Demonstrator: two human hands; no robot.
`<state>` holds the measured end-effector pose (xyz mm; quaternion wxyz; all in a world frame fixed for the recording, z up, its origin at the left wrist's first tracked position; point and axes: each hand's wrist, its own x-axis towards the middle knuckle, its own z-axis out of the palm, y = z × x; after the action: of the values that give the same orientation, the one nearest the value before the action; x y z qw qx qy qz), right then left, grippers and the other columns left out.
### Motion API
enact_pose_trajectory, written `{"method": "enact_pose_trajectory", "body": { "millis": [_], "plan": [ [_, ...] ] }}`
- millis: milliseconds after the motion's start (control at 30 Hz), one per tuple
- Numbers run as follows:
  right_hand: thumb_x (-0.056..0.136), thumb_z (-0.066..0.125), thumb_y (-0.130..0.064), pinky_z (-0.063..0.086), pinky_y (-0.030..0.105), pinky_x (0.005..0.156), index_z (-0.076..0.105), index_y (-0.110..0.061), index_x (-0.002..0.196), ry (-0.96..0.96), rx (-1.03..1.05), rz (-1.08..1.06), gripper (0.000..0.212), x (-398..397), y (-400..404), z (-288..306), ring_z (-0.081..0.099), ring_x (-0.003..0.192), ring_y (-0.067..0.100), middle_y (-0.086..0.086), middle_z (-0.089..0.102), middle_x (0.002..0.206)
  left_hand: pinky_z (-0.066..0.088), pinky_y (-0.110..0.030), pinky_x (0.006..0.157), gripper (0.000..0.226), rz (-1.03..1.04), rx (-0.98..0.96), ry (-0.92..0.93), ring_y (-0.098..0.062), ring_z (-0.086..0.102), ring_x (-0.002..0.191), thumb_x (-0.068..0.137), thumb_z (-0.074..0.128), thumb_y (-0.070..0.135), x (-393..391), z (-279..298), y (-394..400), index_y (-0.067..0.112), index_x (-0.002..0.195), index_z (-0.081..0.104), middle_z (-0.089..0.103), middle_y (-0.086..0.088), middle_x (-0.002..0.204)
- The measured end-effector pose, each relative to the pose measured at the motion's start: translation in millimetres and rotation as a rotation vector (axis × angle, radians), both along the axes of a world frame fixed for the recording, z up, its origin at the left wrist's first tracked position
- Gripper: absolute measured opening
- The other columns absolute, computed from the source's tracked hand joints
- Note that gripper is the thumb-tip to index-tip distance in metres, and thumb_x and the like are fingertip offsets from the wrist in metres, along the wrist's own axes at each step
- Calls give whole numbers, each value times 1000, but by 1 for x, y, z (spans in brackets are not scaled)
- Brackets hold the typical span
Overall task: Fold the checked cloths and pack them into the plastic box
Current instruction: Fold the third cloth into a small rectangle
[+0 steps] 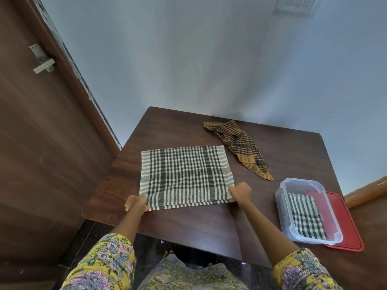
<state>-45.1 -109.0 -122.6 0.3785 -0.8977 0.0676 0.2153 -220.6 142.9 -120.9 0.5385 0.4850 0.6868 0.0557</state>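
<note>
A green-and-white checked cloth [185,176] lies flat on the dark wooden table [209,222], folded over so two layers show along its near edge. My left hand [135,203] pinches its near left corner. My right hand [240,192] pinches its near right corner. An orange-and-black checked cloth [238,145] lies crumpled at the back of the table. At the right stands a clear plastic box [281,203], and a folded green-and-white cloth [304,216] lies inside it.
A red lid [347,227] lies under the box's right side near the table's right edge. A brown wooden door [41,132] stands close on the left. A pale wall runs behind the table.
</note>
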Motion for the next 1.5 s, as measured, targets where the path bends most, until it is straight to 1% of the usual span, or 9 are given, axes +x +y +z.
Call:
{"method": "enact_pose_trajectory", "body": {
  "millis": [167, 300, 567, 767, 833, 900, 1133, 1333, 1500],
  "plan": [
    [83, 53, -13, 57, 51, 78, 49, -1, 65, 202, 109, -88, 21, 10, -5, 5, 68, 80, 37, 13, 59, 83, 43, -45, 98, 39, -275, -191, -24, -33, 52, 119, 101, 33, 17, 9, 22, 2, -2, 134, 45, 53, -19, 127],
    [83, 48, -13, 59, 49, 73, 53, 0, 61, 233, 184, -152, 27, 11, -6, 10, 68, 66, 36, 16, 62, 65, 49, -48, 83, 31, -275, -171, -6, -30, 57, 72, 100, 34, 20, 11, 21, 11, 1, 115, 54, 58, -15, 86],
    [81, 50, -13, 55, 54, 79, 62, 16, 88, 189, 192, -171, 32, 9, -8, 7, 67, 85, 41, 26, 67, 95, 54, -55, 83, 46, -233, -158, 19, -40, 59, 111, 96, 44, 31, 8, 8, 22, -2, 128, 51, 55, -22, 129],
    [78, 60, -16, 31, 25, 47, 35, -11, 54, 25, -173, 175, 35, 5, -2, 11, 38, 51, 14, 2, 40, 58, 57, -41, 84, 54, -517, 152, 402, -35, 58, 113, 85, 62, 35, 3, 11, 9, -3, 124, 57, 53, -21, 132],
    [80, 62, -25, 45, 29, 63, 53, -7, 77, 53, -314, 294, 21, 3, 0, 13, 56, 76, 20, 7, 57, 82, 53, -37, 92, 61, -716, 220, 617, -30, 56, 117, 81, 64, 41, 0, 10, 4, 2, 127, 53, 54, -15, 132],
    [79, 65, -34, 45, 40, 90, 48, -7, 114, 68, -458, 337, 47, 6, 2, 10, 52, 112, 32, 14, 55, 117, 52, -38, 92, 66, -753, 291, 721, -29, 48, 123, 80, 66, 37, 2, 6, 2, 5, 131, 41, 47, -14, 136],
    [74, 57, -23, 37, 43, 94, 43, -10, 114, -298, -543, 333, 44, 15, 42, 19, 47, 110, 31, 14, 49, 119, 39, -42, 103, 44, -874, 670, 603, -28, 42, 126, 87, 57, 21, 43, -7, -1, 9, 127, 42, 47, -10, 133],
    [89, 40, -5, 43, 34, 94, 52, -5, 116, -579, -188, 517, 30, 19, 90, 6, 53, 105, 25, 11, 56, 114, 22, -43, 116, 44, -1097, 906, 455, -24, 34, 134, 92, 39, 12, 90, -24, -4, 11, 136, 36, 41, -8, 141],
    [100, 27, -16, 7, 35, 121, 21, -3, 146, -513, -188, 719, 48, 14, 139, -33, 15, 145, 23, 15, 21, 155, 0, -44, 121, 52, -1262, 899, 271, -24, 6, 148, 99, 26, 11, 130, -45, -20, 8, 150, 12, 12, -10, 159]
  ]
}}
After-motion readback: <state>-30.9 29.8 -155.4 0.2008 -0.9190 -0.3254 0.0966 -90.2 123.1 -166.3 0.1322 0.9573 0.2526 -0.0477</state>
